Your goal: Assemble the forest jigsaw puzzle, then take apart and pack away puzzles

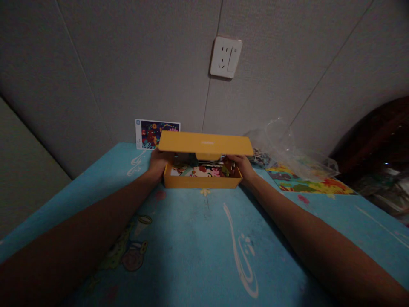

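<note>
A yellow box (203, 183) stands near the back of the blue tabletop, its hinged lid (207, 143) partly raised. Colourful flat pieces (204, 171) lie inside. My left hand (159, 163) is at the box's left side, under the lid's edge, its fingers mostly hidden by the lid and box. On the right side, my right hand (242, 165) reaches to the box's corner, with its fingers bent over the rim beside the pieces. What either hand grips is too hidden to tell fully.
Behind the box at left, a picture card (139, 134) leans on the wall. Clear plastic packaging (306, 164) lies at right over a colourful sheet (332, 186). A socket (226, 57) is on the wall. Dark furniture stands at far right.
</note>
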`<action>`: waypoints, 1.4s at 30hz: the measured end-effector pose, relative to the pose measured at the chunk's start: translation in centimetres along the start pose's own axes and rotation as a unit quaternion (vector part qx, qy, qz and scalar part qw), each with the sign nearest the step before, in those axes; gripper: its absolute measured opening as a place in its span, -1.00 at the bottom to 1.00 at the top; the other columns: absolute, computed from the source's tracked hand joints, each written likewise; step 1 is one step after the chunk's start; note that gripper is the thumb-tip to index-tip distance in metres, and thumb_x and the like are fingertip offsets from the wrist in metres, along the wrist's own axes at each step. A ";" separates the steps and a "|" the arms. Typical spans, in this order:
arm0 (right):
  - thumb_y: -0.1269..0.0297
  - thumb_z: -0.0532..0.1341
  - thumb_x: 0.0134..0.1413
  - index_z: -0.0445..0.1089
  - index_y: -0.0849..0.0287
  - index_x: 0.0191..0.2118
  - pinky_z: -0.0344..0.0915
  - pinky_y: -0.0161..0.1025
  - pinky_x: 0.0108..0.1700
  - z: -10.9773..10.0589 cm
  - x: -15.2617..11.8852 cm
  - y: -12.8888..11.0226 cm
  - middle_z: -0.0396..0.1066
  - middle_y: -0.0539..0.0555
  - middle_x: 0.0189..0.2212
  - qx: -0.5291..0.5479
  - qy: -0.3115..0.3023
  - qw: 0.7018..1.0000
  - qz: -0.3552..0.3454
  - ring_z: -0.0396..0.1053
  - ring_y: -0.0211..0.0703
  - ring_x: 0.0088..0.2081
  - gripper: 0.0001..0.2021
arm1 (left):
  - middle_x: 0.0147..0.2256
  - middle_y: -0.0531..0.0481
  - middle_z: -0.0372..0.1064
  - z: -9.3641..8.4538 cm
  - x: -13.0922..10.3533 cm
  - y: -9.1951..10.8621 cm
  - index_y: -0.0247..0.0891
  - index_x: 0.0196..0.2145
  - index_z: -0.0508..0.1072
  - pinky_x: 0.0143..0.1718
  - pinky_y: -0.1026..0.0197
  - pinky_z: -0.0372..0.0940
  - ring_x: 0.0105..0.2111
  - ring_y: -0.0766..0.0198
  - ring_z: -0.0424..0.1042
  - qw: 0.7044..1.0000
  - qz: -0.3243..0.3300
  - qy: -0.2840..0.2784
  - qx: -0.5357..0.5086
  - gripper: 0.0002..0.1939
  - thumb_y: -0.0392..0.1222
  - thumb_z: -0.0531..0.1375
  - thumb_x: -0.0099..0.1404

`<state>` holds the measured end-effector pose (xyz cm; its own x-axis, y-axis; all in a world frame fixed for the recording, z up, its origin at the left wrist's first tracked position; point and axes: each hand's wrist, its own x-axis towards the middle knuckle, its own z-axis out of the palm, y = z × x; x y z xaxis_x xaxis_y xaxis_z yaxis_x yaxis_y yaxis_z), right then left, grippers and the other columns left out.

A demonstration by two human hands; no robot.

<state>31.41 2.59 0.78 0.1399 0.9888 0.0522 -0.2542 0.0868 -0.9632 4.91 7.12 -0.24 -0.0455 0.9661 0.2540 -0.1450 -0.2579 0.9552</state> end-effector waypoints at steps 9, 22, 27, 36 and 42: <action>0.10 0.41 -0.19 0.26 0.15 -0.46 0.31 -0.34 -0.56 0.2 -0.4 -0.4 0.34 -0.03 -0.61 -0.040 -0.034 0.998 0.042 0.35 -0.24 -0.57 -0.66 | -0.65 0.09 0.32 0.1 0.1 0.1 -0.24 -0.50 0.36 -0.65 0.27 0.14 -0.69 0.32 0.30 0.998 -0.055 0.018 -0.036 -0.55 0.17 0.37 -0.10; 0.37 0.34 -0.28 0.37 0.17 -0.47 0.25 -0.27 -0.45 0.8 -1.5 -3.2 0.39 0.02 -0.62 -0.342 -0.071 0.937 0.020 0.37 -0.13 -0.50 -0.84 | -0.66 0.09 0.34 0.2 -0.3 0.5 -0.23 -0.50 0.37 -0.65 0.28 0.15 -0.70 0.33 0.30 0.996 -0.074 0.023 -0.044 -0.55 0.17 0.38 -0.09; 0.11 0.19 0.11 0.50 0.25 -0.43 0.26 -0.15 -0.28 3.6 -4.6 -6.6 0.50 0.31 -0.43 -0.727 -0.050 0.685 -0.024 0.48 0.12 -0.27 -0.70 | -0.69 0.12 0.28 0.2 -0.3 0.6 -0.23 -0.52 0.36 -0.67 0.30 0.11 -0.70 0.34 0.28 0.996 -0.067 0.027 -0.044 -0.55 0.17 0.39 -0.11; 0.31 0.10 0.22 0.51 0.20 -0.08 0.29 -0.24 -0.14 7.2 -8.2 -6.2 0.54 0.23 -0.14 -0.690 -0.195 0.691 -0.095 0.47 -0.03 -0.12 -0.72 | -0.68 0.11 0.30 0.2 -0.3 0.5 -0.24 -0.51 0.36 -0.69 0.31 0.10 -0.72 0.34 0.27 0.997 -0.066 0.026 -0.041 -0.50 0.21 0.40 -0.16; 0.25 0.14 0.20 0.39 0.25 0.09 0.33 -0.15 -0.01 6.7 -6.9 -3.8 0.51 0.19 -0.05 -0.586 -0.185 0.757 -0.221 0.46 -0.04 -0.07 -0.63 | -0.64 0.11 0.32 -0.1 0.2 -0.3 -0.25 -0.50 0.40 -0.62 0.30 0.13 -0.66 0.33 0.29 0.997 -0.046 0.027 -0.053 -0.59 0.13 0.39 -0.08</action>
<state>25.00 -3.73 5.88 -0.3699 0.8795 0.2993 0.7940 0.4666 -0.3898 4.84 7.39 -0.53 -0.0801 0.9848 0.1539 -0.2541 -0.1695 0.9522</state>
